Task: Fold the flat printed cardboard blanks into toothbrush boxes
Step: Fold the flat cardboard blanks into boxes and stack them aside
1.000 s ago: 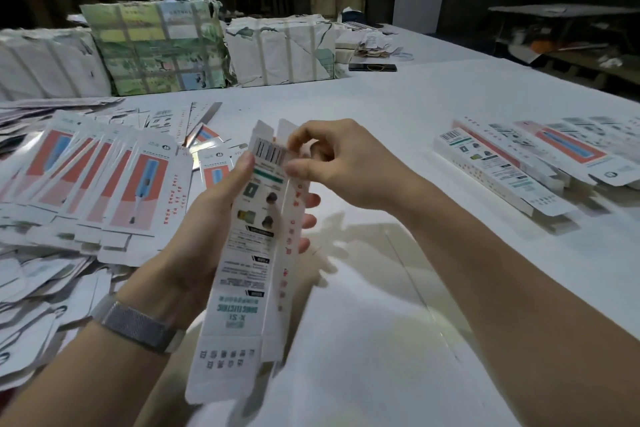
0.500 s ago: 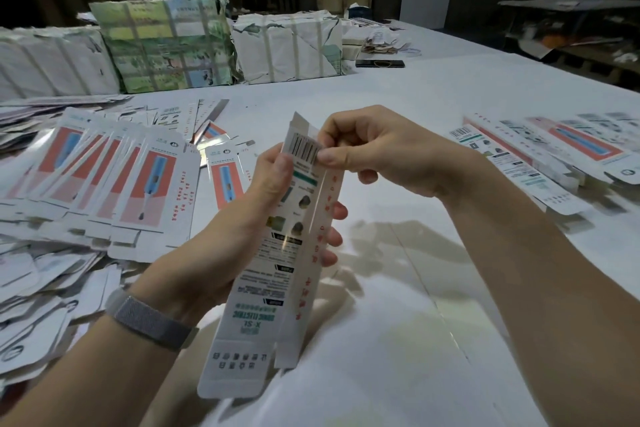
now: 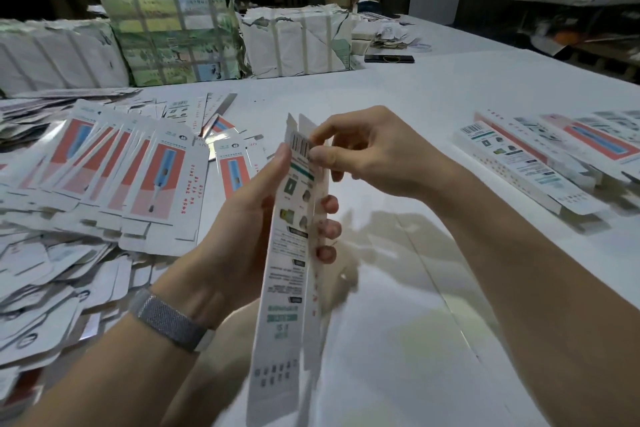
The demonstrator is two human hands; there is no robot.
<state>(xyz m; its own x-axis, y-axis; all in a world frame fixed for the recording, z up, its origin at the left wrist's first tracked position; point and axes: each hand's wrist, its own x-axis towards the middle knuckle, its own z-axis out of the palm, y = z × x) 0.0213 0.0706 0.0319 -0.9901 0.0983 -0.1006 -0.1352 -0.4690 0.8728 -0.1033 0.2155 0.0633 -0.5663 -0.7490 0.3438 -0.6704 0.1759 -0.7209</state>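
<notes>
The person holds one half-folded box (image 3: 289,263) upright above the white desk (image 3: 433,288), in the middle of the view. The left hand (image 3: 242,229) is curled around the long body of the box: its thumb lies on the printed face near the barcode, and three fingertips (image 3: 329,204) show on the other side. The right hand (image 3: 377,152) pinches the top end of the box, thumb and forefinger closed on the flap beside the barcode, the other fingers loosely bent. The lower end of the box is blurred (its flap hangs open, as far as one can see).

On the left side of the desk lies a big spread of flat blanks (image 3: 114,173), many with a red panel and a blue toothbrush print. On the right side, well apart from the hands, several folded boxes (image 3: 540,163) lie side by side. At the far edge stand wrapped paper bundles (image 3: 173,38). A grey wristband (image 3: 169,322) is on the left wrist.
</notes>
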